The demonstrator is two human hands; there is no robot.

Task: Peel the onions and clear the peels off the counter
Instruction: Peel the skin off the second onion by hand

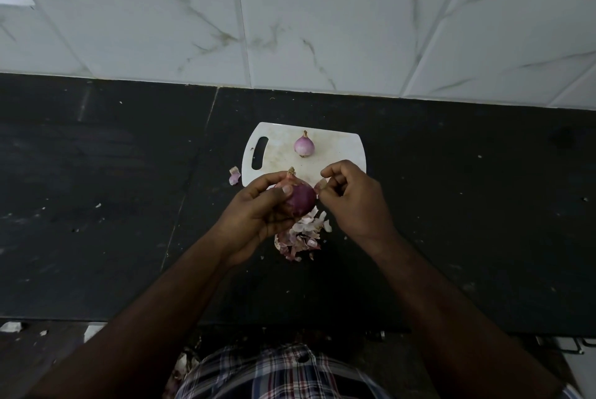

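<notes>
My left hand (258,214) grips a purple onion (301,200) above the near edge of a white cutting board (338,153); part of its dry skin is off and the stem points up. My right hand (353,195) pinches a strip of peel (321,185) at the onion's right side. A second, paler onion (303,144) stands upright on the board. A heap of loose peels (303,237) lies on the black counter (467,205) right under the held onion.
A small onion scrap (234,175) lies on the counter by the board's left edge. White marbled wall tiles (322,18) close off the back. The counter's front edge (96,319) runs below my forearms, with bits of peel on the floor beyond.
</notes>
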